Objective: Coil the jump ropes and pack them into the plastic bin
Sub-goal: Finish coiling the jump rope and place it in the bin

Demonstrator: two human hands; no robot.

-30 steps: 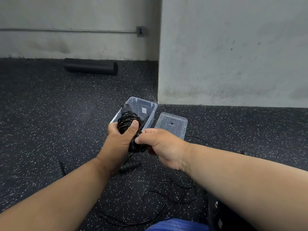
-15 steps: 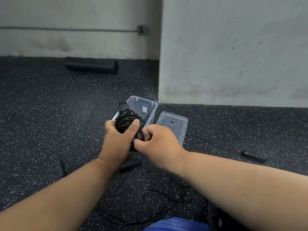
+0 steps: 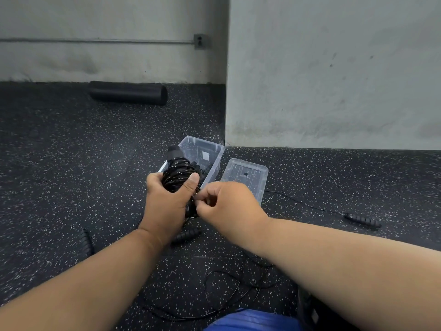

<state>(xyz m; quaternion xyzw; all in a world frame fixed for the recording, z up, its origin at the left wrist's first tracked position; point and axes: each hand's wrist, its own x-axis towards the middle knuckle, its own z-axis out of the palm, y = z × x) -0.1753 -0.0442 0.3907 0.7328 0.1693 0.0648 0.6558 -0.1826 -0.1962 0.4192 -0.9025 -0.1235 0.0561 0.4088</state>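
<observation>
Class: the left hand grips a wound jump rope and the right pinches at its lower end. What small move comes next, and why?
Probably tuck the end: the right hand pinches cord at the coiled rope gripped by the left hand, short of the bin.

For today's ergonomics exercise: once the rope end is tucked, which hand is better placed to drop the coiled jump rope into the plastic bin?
Probably the left hand. It already grips the coiled jump rope just in front of the open plastic bin, while the right hand only pinches at the rope's end.
</observation>
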